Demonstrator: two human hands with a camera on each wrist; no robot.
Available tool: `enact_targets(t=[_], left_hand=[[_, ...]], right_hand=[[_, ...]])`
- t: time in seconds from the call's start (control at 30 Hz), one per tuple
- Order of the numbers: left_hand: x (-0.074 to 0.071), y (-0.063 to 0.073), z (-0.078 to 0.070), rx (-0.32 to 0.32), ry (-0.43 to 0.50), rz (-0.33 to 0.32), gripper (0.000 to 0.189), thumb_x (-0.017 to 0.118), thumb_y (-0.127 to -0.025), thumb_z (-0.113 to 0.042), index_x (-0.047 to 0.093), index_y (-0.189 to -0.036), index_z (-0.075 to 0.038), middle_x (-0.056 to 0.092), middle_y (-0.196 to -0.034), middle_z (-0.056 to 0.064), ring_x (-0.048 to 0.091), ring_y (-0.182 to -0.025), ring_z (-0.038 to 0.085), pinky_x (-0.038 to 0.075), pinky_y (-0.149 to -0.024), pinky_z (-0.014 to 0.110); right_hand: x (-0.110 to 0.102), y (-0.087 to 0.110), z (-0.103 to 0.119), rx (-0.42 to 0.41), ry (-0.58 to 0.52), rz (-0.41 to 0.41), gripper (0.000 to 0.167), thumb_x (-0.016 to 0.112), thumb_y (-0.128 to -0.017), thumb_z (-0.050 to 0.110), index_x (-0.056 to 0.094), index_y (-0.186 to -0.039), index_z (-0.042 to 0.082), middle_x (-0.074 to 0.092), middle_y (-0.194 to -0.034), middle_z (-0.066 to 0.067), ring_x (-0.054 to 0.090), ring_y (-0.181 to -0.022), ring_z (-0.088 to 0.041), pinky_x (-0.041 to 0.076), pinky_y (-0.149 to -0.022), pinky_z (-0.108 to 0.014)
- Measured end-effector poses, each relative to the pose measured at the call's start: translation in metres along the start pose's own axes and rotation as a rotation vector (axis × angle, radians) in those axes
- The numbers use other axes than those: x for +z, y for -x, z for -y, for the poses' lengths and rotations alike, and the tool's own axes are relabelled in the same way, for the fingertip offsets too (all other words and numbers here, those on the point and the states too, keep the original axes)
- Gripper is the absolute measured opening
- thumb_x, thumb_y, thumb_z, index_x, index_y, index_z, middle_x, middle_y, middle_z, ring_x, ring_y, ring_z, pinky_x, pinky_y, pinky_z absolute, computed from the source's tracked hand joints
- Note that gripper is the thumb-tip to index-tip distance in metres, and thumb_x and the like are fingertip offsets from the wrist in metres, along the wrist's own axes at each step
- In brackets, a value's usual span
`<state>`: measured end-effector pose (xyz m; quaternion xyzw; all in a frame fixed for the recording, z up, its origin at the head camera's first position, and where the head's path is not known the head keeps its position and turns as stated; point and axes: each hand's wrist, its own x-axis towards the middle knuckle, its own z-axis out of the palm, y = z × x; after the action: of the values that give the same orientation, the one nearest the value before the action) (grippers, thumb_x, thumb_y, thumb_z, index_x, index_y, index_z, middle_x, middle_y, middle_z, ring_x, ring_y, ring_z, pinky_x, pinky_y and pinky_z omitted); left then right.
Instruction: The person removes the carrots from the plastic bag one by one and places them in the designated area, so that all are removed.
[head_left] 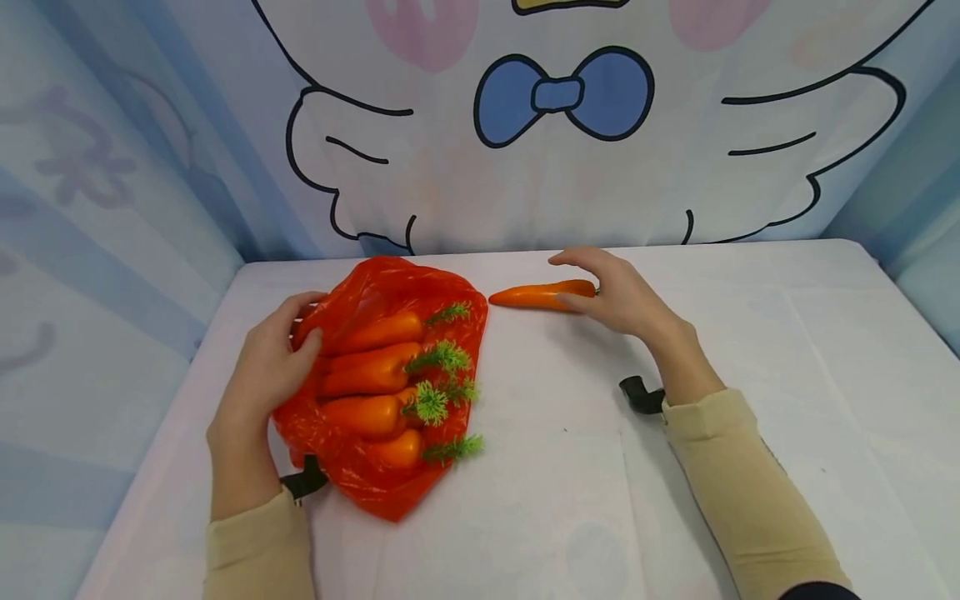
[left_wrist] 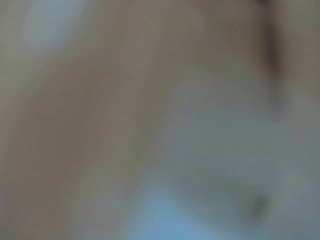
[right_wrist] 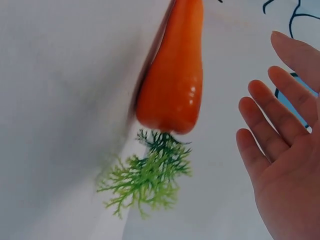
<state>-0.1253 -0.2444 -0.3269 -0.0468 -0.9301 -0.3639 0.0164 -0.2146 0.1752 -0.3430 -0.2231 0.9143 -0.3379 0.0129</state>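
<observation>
A thin red plastic bag (head_left: pixel 390 497) lies on the left half of the table, with several orange carrots (head_left: pixel 378 371) with green tops on it. My left hand (head_left: pixel 262 367) pinches the bag's left side, thumb over the plastic, some fingers hidden behind. The left wrist view is too blurred to show it. Right of the bag, a single carrot (head_left: pixel 528 296) lies with its tip toward the bag. Over its thick end reaches my right hand (head_left: pixel 618 292), fingers spread. In the right wrist view, that hand (right_wrist: pixel 290 145) has extended fingers beside the carrot (right_wrist: pixel 172 95), apart from it.
A white cloth covers the table (head_left: pixel 540 500). Behind it hangs a curtain (head_left: pixel 555 192) with a cartoon figure and a blue bow tie. Another pale blue curtain (head_left: pixel 97 275) runs along the left edge. Dark wrist devices (head_left: pixel 641 395) sit at both wrists.
</observation>
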Motion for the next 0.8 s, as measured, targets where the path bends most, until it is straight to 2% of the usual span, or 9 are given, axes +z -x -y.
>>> enact_targets(t=[0.2, 0.6, 0.8], left_hand=[[-0.001, 0.0, -0.001, -0.008, 0.0, 0.003, 0.046, 0.047, -0.104, -0.014, 0.042, -0.15, -0.009, 0.054, -0.133, 0.022, 0.053, -0.111, 0.039, 0.046, -0.098, 0.062], [-0.001, 0.0, 0.001, -0.019, 0.003, 0.006, 0.047, 0.048, -0.104, -0.015, 0.042, -0.15, -0.009, 0.054, -0.134, 0.021, 0.053, -0.112, 0.039, 0.046, -0.099, 0.062], [-0.001, 0.0, 0.0, -0.019, 0.004, 0.006, 0.047, 0.048, -0.104, -0.015, 0.042, -0.15, -0.009, 0.054, -0.133, 0.022, 0.053, -0.112, 0.039, 0.046, -0.099, 0.062]], right_hand=[[0.009, 0.0, 0.014, -0.063, -0.034, 0.031, 0.047, 0.074, -0.092, 0.011, 0.06, -0.137, 0.008, 0.054, -0.142, -0.01, 0.047, -0.132, -0.033, 0.041, -0.107, -0.054], [0.027, -0.005, 0.032, -0.182, -0.054, 0.07, 0.048, 0.074, -0.092, 0.013, 0.06, -0.137, 0.006, 0.056, -0.14, -0.01, 0.047, -0.131, -0.029, 0.04, -0.109, -0.049], [0.036, -0.009, 0.05, -0.198, -0.044, 0.11, 0.051, 0.073, -0.093, 0.019, 0.057, -0.141, 0.007, 0.054, -0.143, -0.009, 0.045, -0.135, -0.028, 0.04, -0.109, -0.048]])
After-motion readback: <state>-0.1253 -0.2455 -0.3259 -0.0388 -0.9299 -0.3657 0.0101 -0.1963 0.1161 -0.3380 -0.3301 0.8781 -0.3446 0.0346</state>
